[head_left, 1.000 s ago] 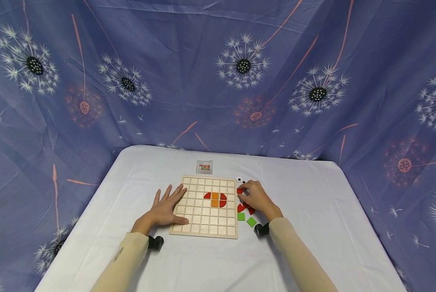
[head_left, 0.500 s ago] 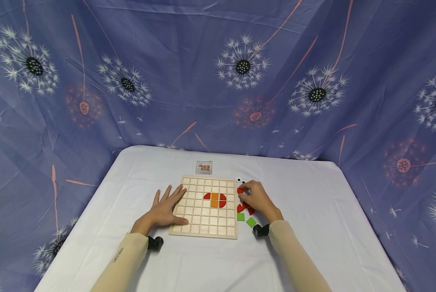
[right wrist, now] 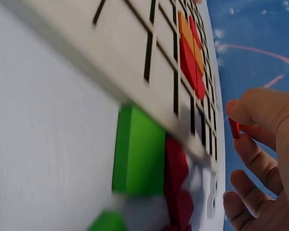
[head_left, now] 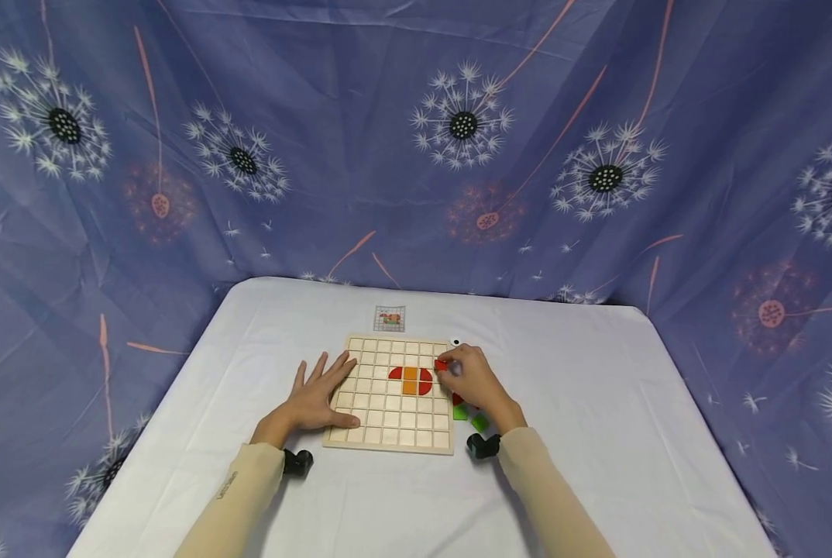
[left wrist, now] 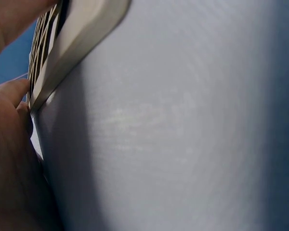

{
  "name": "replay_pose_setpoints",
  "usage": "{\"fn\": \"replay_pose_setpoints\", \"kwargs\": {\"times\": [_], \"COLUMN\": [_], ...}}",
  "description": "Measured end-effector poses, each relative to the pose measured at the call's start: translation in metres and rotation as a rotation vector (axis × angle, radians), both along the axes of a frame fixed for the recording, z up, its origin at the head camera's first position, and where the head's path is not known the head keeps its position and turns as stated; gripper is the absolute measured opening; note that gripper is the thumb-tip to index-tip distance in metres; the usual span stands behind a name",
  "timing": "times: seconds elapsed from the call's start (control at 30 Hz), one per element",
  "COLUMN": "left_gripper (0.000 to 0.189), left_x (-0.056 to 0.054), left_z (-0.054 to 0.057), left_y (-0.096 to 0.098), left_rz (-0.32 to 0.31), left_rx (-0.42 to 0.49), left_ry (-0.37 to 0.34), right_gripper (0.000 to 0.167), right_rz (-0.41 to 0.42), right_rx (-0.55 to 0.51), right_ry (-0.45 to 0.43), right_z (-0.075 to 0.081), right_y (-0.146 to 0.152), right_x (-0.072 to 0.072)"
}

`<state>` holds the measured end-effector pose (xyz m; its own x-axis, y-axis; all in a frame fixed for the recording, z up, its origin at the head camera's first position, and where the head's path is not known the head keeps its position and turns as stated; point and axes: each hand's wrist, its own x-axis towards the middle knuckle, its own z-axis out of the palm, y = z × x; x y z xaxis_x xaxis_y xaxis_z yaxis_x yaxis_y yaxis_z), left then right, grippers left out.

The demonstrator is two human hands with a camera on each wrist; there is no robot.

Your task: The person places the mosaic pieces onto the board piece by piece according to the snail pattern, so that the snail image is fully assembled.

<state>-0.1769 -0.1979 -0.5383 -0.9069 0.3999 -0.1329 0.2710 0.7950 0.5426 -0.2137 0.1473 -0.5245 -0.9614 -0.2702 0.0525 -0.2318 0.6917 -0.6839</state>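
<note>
My right hand (head_left: 469, 377) pinches a red piece (head_left: 441, 365) between thumb and forefinger, held over the right border of the wooden grid board (head_left: 388, 443). In the right wrist view that red piece (right wrist: 234, 127) shows between the fingertips, raised off the board. My left hand (head_left: 313, 399) rests with spread fingers on the board's left edge. Red and orange pieces (head_left: 410, 381) sit together in the grid: two orange squares with red rounded pieces on either side. In the left wrist view only part of the left hand (left wrist: 12, 144) and a board corner (left wrist: 82, 43) appear.
Green squares (head_left: 461, 413) and red pieces (right wrist: 176, 163) lie just right of the board, partly hidden by the right hand. A white eye disc (head_left: 455, 342) is near the board's top right corner. Behind the board lies a small picture card (head_left: 390, 318) on the white-covered table (head_left: 360, 511).
My right hand has lifted the red piece from beside the board and moved left over its right border. The left hand stays in place.
</note>
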Motion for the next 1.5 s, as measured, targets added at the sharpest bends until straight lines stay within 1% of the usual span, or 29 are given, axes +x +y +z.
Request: {"fn": "replay_pose_setpoints", "kwargs": {"times": [0.1, 0.27, 0.43, 0.6, 0.77, 0.87, 1.03, 1.3, 1.5], "left_gripper": [0.119, 0.119, 0.120, 0.119, 0.119, 0.119, 0.119, 0.119, 0.119], "left_x": [-0.002, -0.002, -0.001, -0.001, -0.001, -0.002, -0.002, -0.003, -0.003], "left_z": [-0.001, -0.003, -0.004, -0.004, -0.003, -0.004, -0.004, -0.006, -0.007], "left_y": [0.000, -0.001, 0.000, 0.000, 0.000, 0.000, -0.001, -0.001, -0.001], "left_rz": [-0.003, -0.009, -0.001, 0.003, 0.002, 0.003, 0.007, 0.006, 0.000], "left_rx": [-0.012, -0.008, -0.003, -0.003, -0.008, -0.011, -0.018, -0.021, -0.018], "left_ry": [0.002, -0.003, -0.009, -0.002, 0.001, 0.001, -0.002, -0.001, 0.007], "right_gripper": [0.029, 0.030, 0.025, 0.024, 0.026, 0.024, 0.022, 0.023, 0.023], "right_rz": [0.028, 0.083, 0.122, 0.144, 0.178, 0.189, 0.184, 0.185, 0.201], "right_rx": [0.004, -0.004, 0.018, 0.004, 0.016, 0.006, -0.010, 0.044, 0.087], "right_ry": [0.015, 0.046, 0.078, 0.068, 0.073, 0.079, 0.082, 0.094, 0.145], "right_z": [0.000, 0.002, 0.005, 0.005, 0.000, -0.004, -0.007, -0.009, -0.013], "right_y": [-0.009, -0.025, -0.038, -0.048, -0.058, -0.063, -0.071, -0.075, -0.075], "right_x": [0.001, 0.006, 0.008, 0.009, 0.011, 0.012, 0.014, 0.015, 0.017]}}
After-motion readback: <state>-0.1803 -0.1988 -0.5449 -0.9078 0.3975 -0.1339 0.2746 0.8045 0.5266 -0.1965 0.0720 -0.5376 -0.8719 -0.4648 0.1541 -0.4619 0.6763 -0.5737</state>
